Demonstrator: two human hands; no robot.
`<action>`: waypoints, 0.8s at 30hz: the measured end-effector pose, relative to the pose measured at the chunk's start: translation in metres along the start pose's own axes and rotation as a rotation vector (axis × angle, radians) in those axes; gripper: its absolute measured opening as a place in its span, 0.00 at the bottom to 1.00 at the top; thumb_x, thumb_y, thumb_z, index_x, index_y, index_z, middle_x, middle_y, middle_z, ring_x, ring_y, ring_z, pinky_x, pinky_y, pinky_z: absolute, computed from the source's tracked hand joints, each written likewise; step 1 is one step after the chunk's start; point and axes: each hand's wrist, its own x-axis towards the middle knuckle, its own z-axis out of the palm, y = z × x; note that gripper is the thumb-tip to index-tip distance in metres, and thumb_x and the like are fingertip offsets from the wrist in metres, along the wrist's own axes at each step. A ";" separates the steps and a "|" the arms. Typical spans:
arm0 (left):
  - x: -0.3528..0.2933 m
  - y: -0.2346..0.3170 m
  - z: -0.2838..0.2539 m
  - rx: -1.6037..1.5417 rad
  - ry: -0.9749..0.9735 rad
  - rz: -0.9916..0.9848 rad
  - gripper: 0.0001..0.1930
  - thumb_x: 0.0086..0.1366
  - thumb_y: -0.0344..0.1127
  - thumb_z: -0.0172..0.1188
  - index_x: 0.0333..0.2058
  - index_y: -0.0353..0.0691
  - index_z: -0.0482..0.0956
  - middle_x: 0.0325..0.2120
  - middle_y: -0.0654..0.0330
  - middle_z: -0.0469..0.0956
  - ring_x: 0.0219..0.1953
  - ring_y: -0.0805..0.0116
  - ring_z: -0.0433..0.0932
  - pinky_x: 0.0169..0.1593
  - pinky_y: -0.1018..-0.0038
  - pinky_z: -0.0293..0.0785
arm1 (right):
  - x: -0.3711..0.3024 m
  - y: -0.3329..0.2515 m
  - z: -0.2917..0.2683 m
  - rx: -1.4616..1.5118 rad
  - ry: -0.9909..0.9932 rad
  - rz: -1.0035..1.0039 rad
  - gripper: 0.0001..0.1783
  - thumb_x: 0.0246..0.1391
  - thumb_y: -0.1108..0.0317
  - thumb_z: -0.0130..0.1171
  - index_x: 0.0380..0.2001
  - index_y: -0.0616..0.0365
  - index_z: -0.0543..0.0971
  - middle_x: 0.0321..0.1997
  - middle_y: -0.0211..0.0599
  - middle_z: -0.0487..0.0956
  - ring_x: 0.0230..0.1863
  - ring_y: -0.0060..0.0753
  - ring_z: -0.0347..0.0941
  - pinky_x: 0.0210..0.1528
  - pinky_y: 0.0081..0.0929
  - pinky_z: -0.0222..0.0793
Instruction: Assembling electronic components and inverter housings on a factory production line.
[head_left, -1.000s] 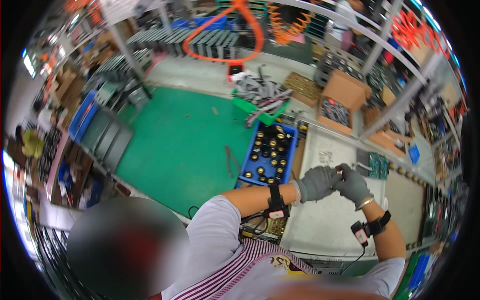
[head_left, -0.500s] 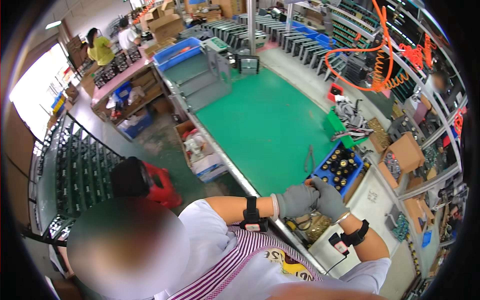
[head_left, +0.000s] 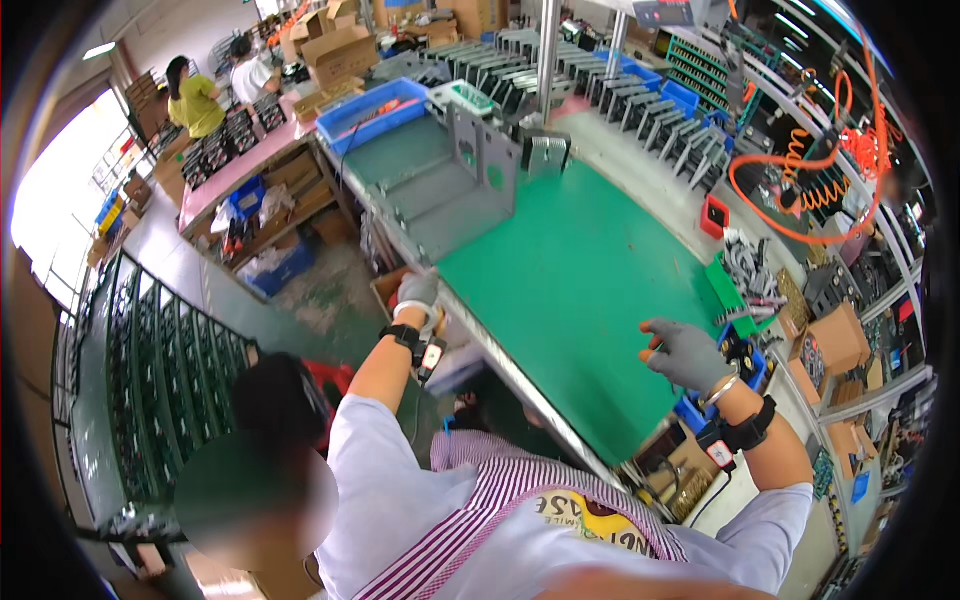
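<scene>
My right hand [head_left: 688, 357], in a grey glove with bare fingertips, hovers over the right part of the green mat [head_left: 570, 280]. Its fingers are bent but apart, with nothing visible between them. Behind it, partly hidden, a blue bin [head_left: 752, 372] holds dark cylindrical parts. My left hand [head_left: 418, 290], gloved too, reaches to the table's left edge, by a carton partly hidden below that edge. Its fingers are hidden, so what it touches cannot be told. Beyond it lies a large grey sheet-metal housing [head_left: 425, 215] with an upright panel.
A green bin [head_left: 728, 298] with grey metal parts [head_left: 752, 265] stands at right, near a small red bin [head_left: 714, 216]. Orange coiled hose [head_left: 815, 235] hangs above. Rows of metal brackets [head_left: 650, 110] line the back. Dark racks [head_left: 170, 380] stand left; two people work far left.
My hands were together near the blue bin; now they are apart. The left has swung to the table's left edge, the right is over the mat. The pliers no longer show. The view has shifted.
</scene>
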 end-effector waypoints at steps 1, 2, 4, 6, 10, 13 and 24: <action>0.040 -0.010 0.002 -0.156 -0.049 -0.039 0.30 0.54 0.56 0.50 0.34 0.27 0.73 0.30 0.47 0.75 0.38 0.54 0.74 0.44 0.66 0.66 | 0.031 -0.012 0.010 -0.088 0.025 -0.061 0.25 0.42 0.56 0.55 0.44 0.53 0.69 0.34 0.38 0.75 0.36 0.39 0.72 0.39 0.33 0.67; 0.078 -0.011 0.005 -0.282 -0.168 -0.131 0.29 0.53 0.56 0.50 0.30 0.27 0.75 0.27 0.48 0.76 0.37 0.56 0.75 0.42 0.68 0.67 | 0.065 -0.024 0.011 -0.195 0.046 -0.084 0.25 0.42 0.55 0.54 0.45 0.54 0.69 0.35 0.38 0.75 0.37 0.39 0.71 0.40 0.33 0.67; 0.140 -0.014 0.021 -0.162 -0.033 -0.166 0.26 0.52 0.53 0.54 0.26 0.28 0.76 0.21 0.54 0.75 0.29 0.62 0.75 0.34 0.67 0.69 | 0.137 -0.049 0.010 -0.212 0.030 -0.076 0.28 0.42 0.55 0.54 0.48 0.53 0.66 0.38 0.42 0.74 0.40 0.42 0.70 0.43 0.34 0.66; 0.186 -0.028 0.033 -0.283 -0.315 -0.216 0.27 0.49 0.52 0.56 0.38 0.32 0.73 0.31 0.52 0.77 0.36 0.60 0.76 0.35 0.69 0.70 | 0.208 -0.071 0.009 -0.210 0.127 -0.088 0.32 0.43 0.55 0.54 0.52 0.55 0.63 0.40 0.45 0.73 0.42 0.44 0.69 0.45 0.35 0.64; 0.210 -0.040 0.045 -0.299 -0.379 -0.046 0.11 0.54 0.33 0.52 0.31 0.30 0.73 0.24 0.58 0.75 0.28 0.67 0.72 0.30 0.71 0.68 | 0.328 -0.102 0.008 -0.057 0.245 0.011 0.35 0.43 0.55 0.54 0.54 0.57 0.60 0.42 0.48 0.72 0.43 0.45 0.69 0.47 0.35 0.63; 0.187 -0.043 0.017 -0.222 -0.242 0.331 0.12 0.47 0.25 0.50 0.33 0.31 0.73 0.27 0.59 0.76 0.30 0.67 0.74 0.31 0.73 0.69 | 0.377 -0.121 0.020 0.105 0.275 0.067 0.34 0.44 0.55 0.54 0.54 0.59 0.59 0.41 0.49 0.73 0.38 0.45 0.71 0.42 0.36 0.66; 0.266 0.008 -0.060 -1.098 -0.266 0.006 0.19 0.44 0.22 0.48 0.39 0.31 0.67 0.31 0.58 0.73 0.30 0.67 0.75 0.34 0.73 0.73 | 0.511 -0.200 0.004 0.062 0.600 -0.243 0.23 0.42 0.58 0.49 0.42 0.61 0.70 0.43 0.49 0.72 0.40 0.47 0.70 0.43 0.36 0.65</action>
